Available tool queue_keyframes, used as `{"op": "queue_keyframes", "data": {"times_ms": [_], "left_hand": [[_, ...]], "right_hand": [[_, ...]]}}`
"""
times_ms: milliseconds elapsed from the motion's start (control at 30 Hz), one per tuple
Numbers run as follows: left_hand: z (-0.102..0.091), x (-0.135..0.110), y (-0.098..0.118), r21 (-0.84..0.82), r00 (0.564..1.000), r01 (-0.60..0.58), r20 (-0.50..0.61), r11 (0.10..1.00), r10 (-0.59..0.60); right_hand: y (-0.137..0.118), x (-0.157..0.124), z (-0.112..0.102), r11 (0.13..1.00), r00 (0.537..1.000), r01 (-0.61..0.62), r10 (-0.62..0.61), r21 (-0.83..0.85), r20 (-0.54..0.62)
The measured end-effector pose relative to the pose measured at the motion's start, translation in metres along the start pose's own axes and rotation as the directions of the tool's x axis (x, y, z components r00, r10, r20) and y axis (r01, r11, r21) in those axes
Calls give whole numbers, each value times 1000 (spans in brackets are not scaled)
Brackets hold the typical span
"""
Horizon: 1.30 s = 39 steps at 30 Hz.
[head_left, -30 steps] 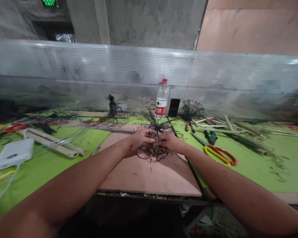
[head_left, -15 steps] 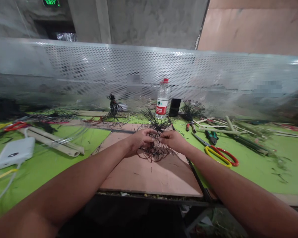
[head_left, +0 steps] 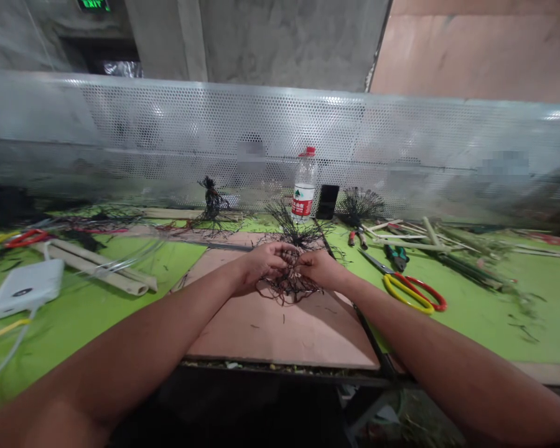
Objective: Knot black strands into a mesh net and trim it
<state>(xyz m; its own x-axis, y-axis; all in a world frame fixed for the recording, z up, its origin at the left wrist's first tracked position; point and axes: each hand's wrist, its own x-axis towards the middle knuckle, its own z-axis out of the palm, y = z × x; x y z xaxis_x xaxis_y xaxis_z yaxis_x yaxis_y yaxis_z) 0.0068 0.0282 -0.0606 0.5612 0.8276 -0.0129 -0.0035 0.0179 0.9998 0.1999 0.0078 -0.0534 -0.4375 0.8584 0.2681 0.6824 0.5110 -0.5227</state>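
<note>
The left hand (head_left: 264,264) and right hand (head_left: 320,269) each close a pinching grip on a tangle of dark wiry strands (head_left: 292,287), resting mid-board (head_left: 270,333) on the green bench (head_left: 98,298). A hard pull risks snapping strands or pricking fingers; scissors (head_left: 413,292) lie right.

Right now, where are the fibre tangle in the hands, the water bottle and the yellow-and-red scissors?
fibre tangle (head_left: 289,287), head view, lower strands.
water bottle (head_left: 303,199), head view, its label.
yellow-and-red scissors (head_left: 401,292), head view, yellow handle.
</note>
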Motion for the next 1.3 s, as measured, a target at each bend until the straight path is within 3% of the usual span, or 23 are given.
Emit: {"op": "queue_keyframes", "data": {"times_ms": [400, 767, 1067, 1300], "left_hand": [[1, -1, -2, 24, 1000, -24, -8, 999, 25], [-1, 0, -9, 126, 996, -89, -8, 988, 91], [-1, 9, -2, 414, 981, -184, 28, 891, 190], [8, 7, 1, 502, 983, -124, -53, 856, 173]], "right_hand": [[3, 0, 2, 992, 999, -41, 38, 120, 30], [4, 0, -1, 995, 998, -60, 58, 76, 35], [7, 1, 2, 997, 1000, 9, -11, 74, 23], [9, 3, 5, 997, 1000, 27, -28, 75, 7]]}}
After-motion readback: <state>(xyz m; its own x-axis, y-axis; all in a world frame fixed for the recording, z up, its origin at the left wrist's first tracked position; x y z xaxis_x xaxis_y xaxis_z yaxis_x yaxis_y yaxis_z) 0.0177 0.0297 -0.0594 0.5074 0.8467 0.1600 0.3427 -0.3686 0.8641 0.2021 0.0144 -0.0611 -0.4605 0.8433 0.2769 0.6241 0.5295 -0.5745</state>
